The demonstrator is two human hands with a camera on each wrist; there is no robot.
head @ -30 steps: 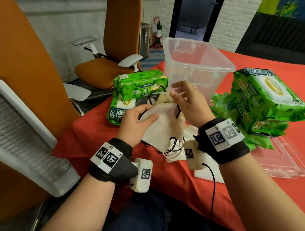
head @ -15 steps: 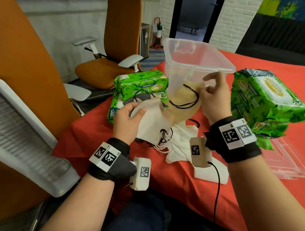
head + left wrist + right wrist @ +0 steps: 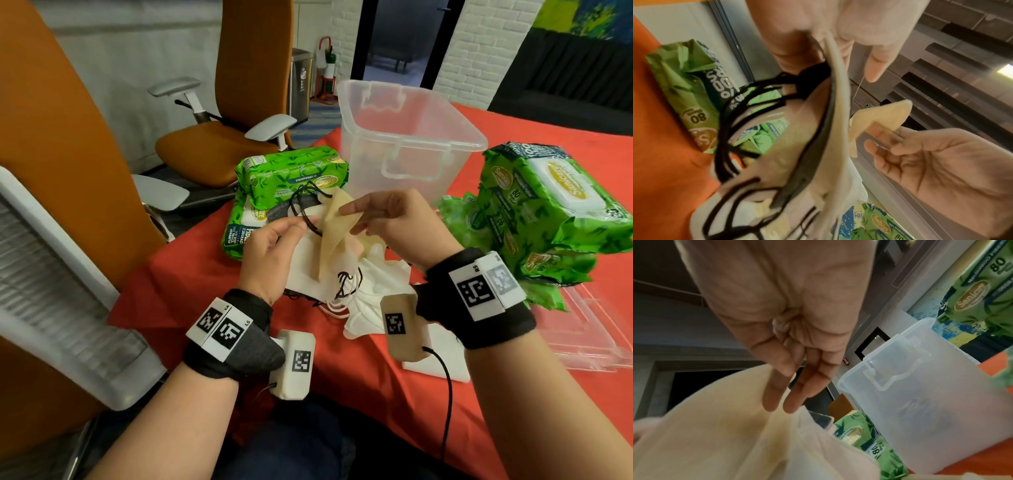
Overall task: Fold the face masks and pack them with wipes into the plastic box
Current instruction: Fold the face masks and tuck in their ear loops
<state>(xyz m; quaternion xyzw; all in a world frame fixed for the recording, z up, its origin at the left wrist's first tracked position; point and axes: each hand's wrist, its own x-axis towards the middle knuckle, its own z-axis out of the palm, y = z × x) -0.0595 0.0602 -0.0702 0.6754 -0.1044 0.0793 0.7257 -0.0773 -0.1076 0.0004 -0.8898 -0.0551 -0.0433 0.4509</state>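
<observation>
Over the red table my left hand [image 3: 291, 228] grips a stack of pale face masks [image 3: 308, 260] with black ear loops [image 3: 306, 209]. My right hand [image 3: 352, 219] pinches the top corner of a beige mask [image 3: 334, 226], which hangs against that stack. The left wrist view shows the right hand [image 3: 885, 138] with thumb and fingers on the beige mask [image 3: 888, 112] beside the held stack [image 3: 797, 154]. The clear plastic box [image 3: 411, 144] stands open just behind the hands; its inside looks empty. More white masks [image 3: 373, 291] lie under my hands.
Green wipes packs are stacked at the left [image 3: 291, 178] and piled at the right [image 3: 548, 212]. The box's clear lid [image 3: 589, 339] lies flat at the right. Orange office chairs [image 3: 222, 144] stand beyond the table's left edge.
My right hand has carried the beige mask back from the box's front to the stack in my left hand. The left hand has risen a little with its masks.
</observation>
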